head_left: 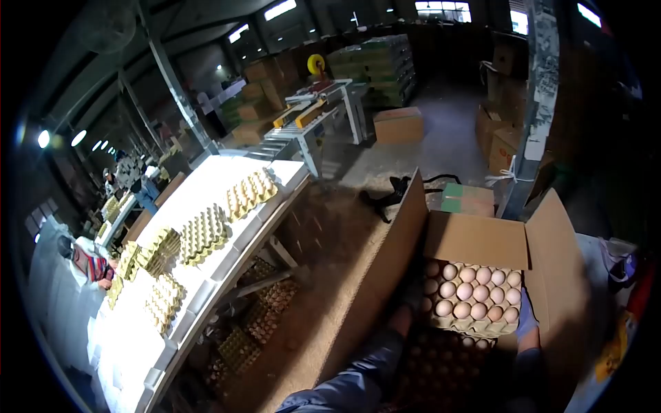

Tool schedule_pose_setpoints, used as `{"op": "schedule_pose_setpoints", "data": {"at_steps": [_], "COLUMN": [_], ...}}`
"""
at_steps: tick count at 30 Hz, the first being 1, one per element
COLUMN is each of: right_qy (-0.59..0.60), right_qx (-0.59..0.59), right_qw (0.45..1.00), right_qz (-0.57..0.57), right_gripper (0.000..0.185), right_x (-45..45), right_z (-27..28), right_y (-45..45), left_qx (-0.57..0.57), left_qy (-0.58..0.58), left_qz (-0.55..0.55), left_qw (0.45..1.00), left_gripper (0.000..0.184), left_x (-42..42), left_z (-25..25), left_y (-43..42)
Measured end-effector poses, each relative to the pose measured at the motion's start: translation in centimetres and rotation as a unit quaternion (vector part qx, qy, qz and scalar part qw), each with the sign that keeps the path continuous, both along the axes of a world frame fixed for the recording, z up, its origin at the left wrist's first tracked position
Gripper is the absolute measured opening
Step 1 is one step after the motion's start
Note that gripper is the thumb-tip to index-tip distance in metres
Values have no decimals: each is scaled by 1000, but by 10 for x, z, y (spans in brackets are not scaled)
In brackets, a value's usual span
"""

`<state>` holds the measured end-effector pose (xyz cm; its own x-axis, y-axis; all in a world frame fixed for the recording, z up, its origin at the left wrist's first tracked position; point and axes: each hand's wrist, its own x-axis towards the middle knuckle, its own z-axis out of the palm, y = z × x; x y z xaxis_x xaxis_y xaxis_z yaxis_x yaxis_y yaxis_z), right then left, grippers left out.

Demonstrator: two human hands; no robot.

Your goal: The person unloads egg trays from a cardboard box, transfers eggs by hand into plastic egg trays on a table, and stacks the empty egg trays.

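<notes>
A tray of eggs (475,321) is inside an open cardboard box (475,237), with pinkish-brown eggs sitting in its cups. At the tray's right side, my right hand (527,315), in a bluish-purple glove, grips the edge. My left hand (414,292) is at the opposite side, deep in the shadow of the box wall; its fingers are mostly hidden, but it appears closed on the tray. Below and nearer to me, more eggs (441,361) show dimly in the dark lower part of the box.
A brightly lit white table (206,186) on the left carries egg trays (251,195); more trays (237,350) are beneath it. A person (93,265) is at its far side. Ahead are a roller conveyor (303,124), a carton (399,125), a black animal-like shape (387,199) and a metal post (537,103).
</notes>
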<state>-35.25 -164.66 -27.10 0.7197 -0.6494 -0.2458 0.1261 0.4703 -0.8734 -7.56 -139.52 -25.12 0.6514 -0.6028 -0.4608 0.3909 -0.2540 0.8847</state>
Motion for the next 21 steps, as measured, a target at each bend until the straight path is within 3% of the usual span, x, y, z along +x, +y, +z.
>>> {"op": "schedule_pose_setpoints", "data": {"at_steps": [7, 14, 21], "right_qy": [103, 144, 148], "right_qx": [-75, -115, -155], "right_qw": [991, 982, 977], "right_qz": [-34, -42, -14], "right_gripper": [47, 46, 45], "right_x": [15, 34, 50], "right_z": [21, 41, 97], "right_y": [8, 20, 54], "left_qx": [0, -15, -49], "left_qy": [-18, -33, -39], "left_qz": [1, 17, 28], "left_qw": [1000, 999, 998], "left_gripper": [58, 64, 70], "left_x": [4, 14, 2], "left_z": [7, 16, 51], "left_y": [-27, -29, -14]}}
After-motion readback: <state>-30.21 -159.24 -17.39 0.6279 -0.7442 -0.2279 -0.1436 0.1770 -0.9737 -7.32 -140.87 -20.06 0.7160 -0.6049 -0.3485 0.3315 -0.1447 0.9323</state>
